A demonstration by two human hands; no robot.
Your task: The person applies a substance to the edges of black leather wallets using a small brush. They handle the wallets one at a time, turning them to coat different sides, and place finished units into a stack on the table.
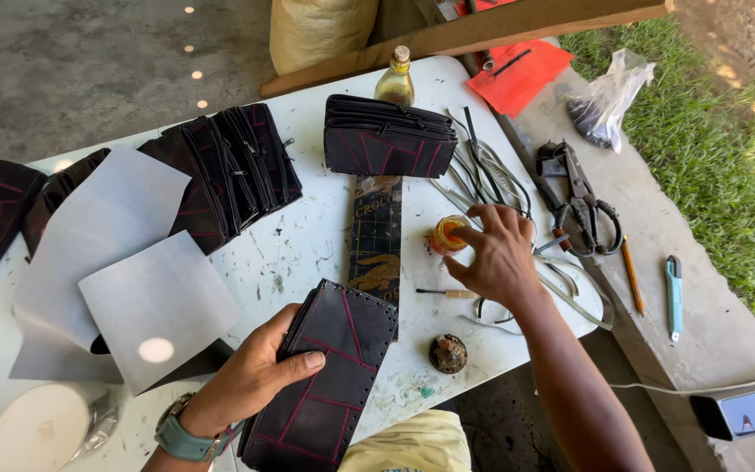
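Left hand [251,376] grip pinching stitched black leather piece [325,376]; right hand [495,258] fingertips pinching small round amber jar [447,234]

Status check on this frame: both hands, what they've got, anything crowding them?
Left hand grips black stitched leather piece at table edge. Right hand fingertips on small jar of amber liquid. Small brush and round lid lie close by.
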